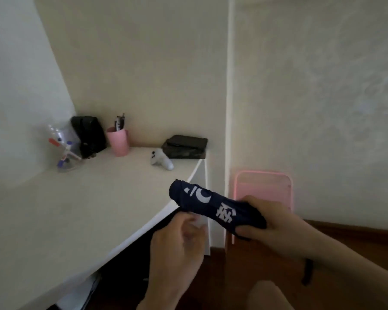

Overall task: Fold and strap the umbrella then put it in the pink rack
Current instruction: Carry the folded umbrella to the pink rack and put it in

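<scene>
A folded navy umbrella [211, 204] with white print lies slanted in the air over the desk's right edge. My right hand [271, 222] grips its lower right end, fingers curled round the cloth. Just under the umbrella's left part, my left hand [177, 245] is blurred with its fingers curled; whether it pinches the strap or cloth cannot be told. The pink rack [264, 186] stands on the floor against the wall, directly behind my right hand, and its lower part is hidden.
On the white desk [76, 209] stand a pink cup [118, 142] with pens, a black pouch [90, 135], a clear bag [64, 151], a white controller [161, 162] and a black box [185, 146]. A wooden floor [356, 233] lies to the right.
</scene>
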{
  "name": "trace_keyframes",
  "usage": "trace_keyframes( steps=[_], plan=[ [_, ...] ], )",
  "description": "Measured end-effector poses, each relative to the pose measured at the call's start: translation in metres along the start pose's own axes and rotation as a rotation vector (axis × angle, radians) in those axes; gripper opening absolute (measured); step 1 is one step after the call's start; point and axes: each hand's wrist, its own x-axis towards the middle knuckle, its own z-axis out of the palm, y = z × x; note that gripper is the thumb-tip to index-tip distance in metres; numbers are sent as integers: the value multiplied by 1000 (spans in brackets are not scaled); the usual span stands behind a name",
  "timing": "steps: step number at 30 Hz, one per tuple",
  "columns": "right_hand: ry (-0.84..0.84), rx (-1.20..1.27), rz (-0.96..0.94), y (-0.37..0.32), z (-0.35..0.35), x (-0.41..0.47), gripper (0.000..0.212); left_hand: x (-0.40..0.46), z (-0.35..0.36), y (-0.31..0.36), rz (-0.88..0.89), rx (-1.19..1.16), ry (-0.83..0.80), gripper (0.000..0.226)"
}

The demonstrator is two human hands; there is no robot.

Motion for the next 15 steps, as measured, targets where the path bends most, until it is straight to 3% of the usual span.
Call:
trace_keyframes(
  steps=[2, 4, 6, 9, 15],
  plan=[
    [-38, 23, 56, 57, -22, 4, 35, 30, 30, -3, 293, 288, 76, 51],
    [-96, 65, 112, 109, -38, 6, 38, 66, 70, -4, 521, 537, -126, 77],
    [-148, 102, 159, 156, -45, 11, 41, 101, 118, -9, 665, 707, -347, 79],
    [-147, 65, 192, 223, -45, 25, 40, 140, 193, -28, 712, 683, -530, 64],
    [-179, -47, 343, 371, -10, 72, 54, 206, 333, -108, 597, 572, -747, 52]
  ],
)
